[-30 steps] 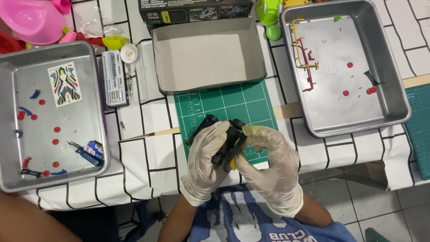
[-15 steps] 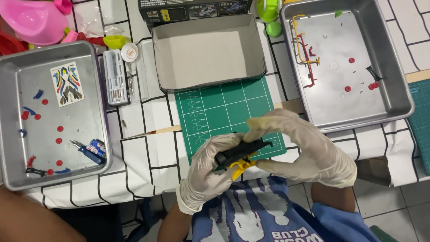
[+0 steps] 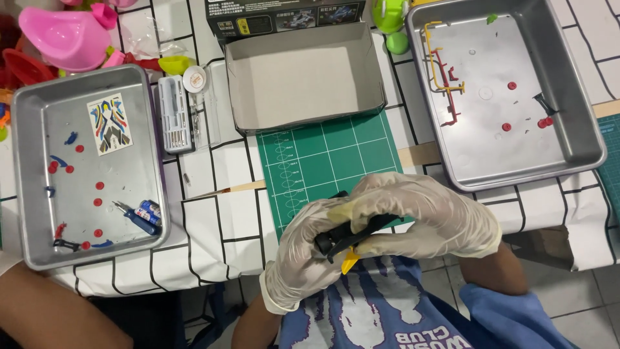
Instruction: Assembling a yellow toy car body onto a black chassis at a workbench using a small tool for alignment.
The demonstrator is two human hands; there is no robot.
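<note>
Both gloved hands, left hand (image 3: 309, 249) and right hand (image 3: 429, 216), clamp a black chassis (image 3: 352, 234) just below the green mat (image 3: 329, 161); assembly partial, red parts remain in tray (image 3: 581, 139)

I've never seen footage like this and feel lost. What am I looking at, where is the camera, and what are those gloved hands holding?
The camera sits on a person's head and looks down at their own two hands. Both wear thin clear gloves. The left hand and right hand together grip a small black plastic part with a yellow piece under it, above a green cutting mat. To the left, a metal tray holds small red and blue parts and a sticker sheet. To the right, another metal tray holds red parts. An empty cardboard box lid lies behind the mat.
</note>
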